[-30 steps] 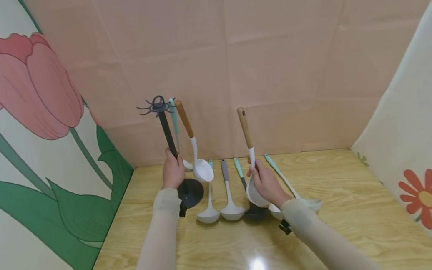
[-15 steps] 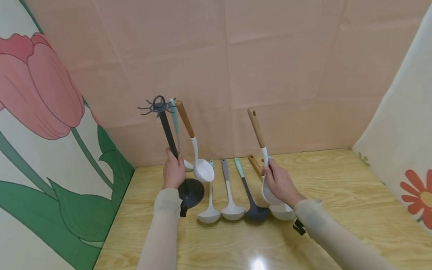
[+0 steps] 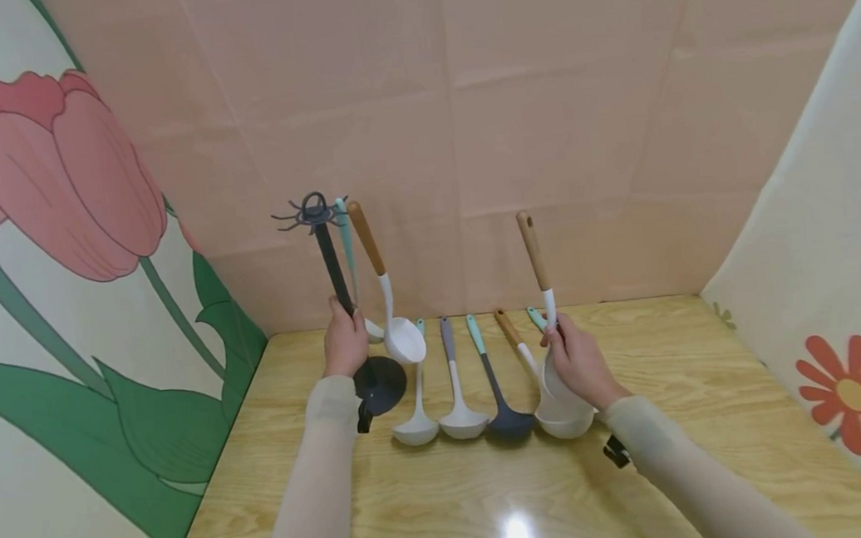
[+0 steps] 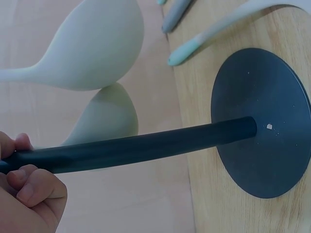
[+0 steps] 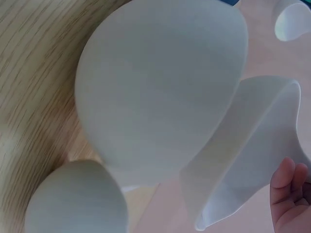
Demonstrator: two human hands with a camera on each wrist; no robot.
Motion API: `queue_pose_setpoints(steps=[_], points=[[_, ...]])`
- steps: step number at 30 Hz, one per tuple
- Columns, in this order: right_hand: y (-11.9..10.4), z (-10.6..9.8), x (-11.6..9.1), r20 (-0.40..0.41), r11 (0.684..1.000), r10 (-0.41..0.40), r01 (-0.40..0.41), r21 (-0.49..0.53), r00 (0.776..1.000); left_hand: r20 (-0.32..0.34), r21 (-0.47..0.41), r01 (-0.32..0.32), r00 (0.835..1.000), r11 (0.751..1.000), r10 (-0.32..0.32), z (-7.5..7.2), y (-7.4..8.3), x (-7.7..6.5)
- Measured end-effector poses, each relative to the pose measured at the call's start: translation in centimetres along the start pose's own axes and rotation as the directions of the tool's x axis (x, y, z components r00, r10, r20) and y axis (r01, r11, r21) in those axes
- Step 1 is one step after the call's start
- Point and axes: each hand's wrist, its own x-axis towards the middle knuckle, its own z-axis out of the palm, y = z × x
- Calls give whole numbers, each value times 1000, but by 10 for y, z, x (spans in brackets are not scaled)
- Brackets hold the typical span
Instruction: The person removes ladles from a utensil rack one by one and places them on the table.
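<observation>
My left hand [image 3: 345,342] grips the pole [image 4: 146,148] of a black utensil stand with a hooked top [image 3: 314,214] and a round base [image 4: 272,165]. Two ladles hang from it: one with a brown handle [image 3: 366,238] and white bowl, the other with a mint handle [image 3: 346,240]. My right hand [image 3: 581,362] holds a white ladle by its neck, its wooden handle [image 3: 533,252] pointing up. In the right wrist view that ladle's tilted bowl [image 5: 257,141] is beside my fingers. Behind it in the head view lies another white ladle [image 3: 565,426] with a brown handle.
On the wooden table [image 3: 432,502] a row of ladles lies with handles toward the back wall: a pale one [image 3: 416,432], a grey-handled one [image 3: 464,424] and a dark one [image 3: 511,427]. A mint handle [image 3: 536,318] shows partly behind my right hand. Printed cloth walls enclose the sides.
My right hand has moved to the right with the upright ladle, uncovering the dark ladle and the brown-handled one on the table. My left hand and the stand stay in place.
</observation>
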Motion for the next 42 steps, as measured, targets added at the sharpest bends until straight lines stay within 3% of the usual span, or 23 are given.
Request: queue_pose_setpoints(steps=[18,29,42], points=[[23,-30,4,-50,999,5,-7,-44,999,22,0,19,1000,1000,-19,-1,0,1],[45,-53,7,-59,994,74,-78,-77,996,32,-6,26,999,1000,-26,-1,-1,2],[72,-72,5,-42,974,98,-104,-200,994,25,0,3,1000,1000,-3,-1,-2,2]])
